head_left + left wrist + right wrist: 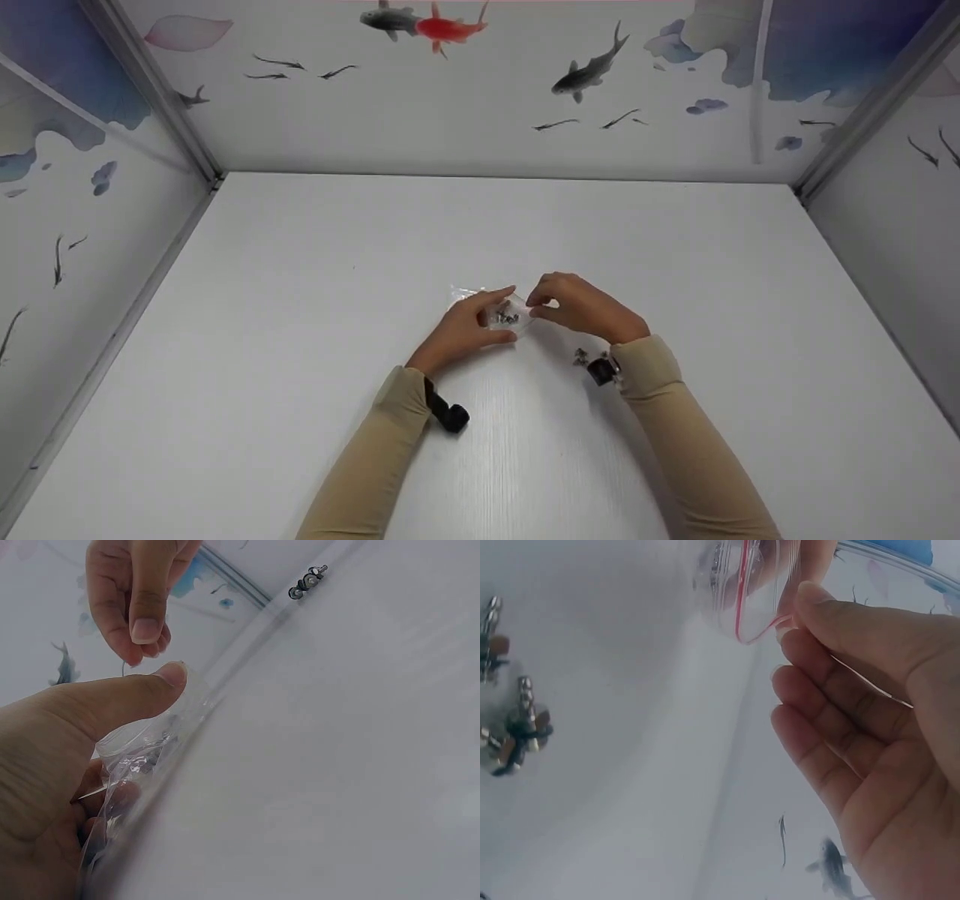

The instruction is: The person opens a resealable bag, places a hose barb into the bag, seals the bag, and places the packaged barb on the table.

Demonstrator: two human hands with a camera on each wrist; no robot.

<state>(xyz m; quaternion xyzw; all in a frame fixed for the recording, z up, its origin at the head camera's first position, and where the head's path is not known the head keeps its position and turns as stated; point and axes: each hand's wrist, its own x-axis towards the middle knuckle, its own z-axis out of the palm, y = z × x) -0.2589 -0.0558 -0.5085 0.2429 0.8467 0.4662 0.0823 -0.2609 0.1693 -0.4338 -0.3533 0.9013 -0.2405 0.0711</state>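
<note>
My left hand (463,324), half-curled, grips the bag (517,306) mid-frame; my right hand (583,306) pinches its edge. Best keep bag level so metal parts (507,318) don't spill.

In the head view's centre, metal parts (508,316) inside the clear bag (520,306) are too small to tell apart; both sleeves (367,465) leave the bottom edge. The right wrist view's top edge cuts the bag; loose metal pieces (523,724) blur at left.
</note>
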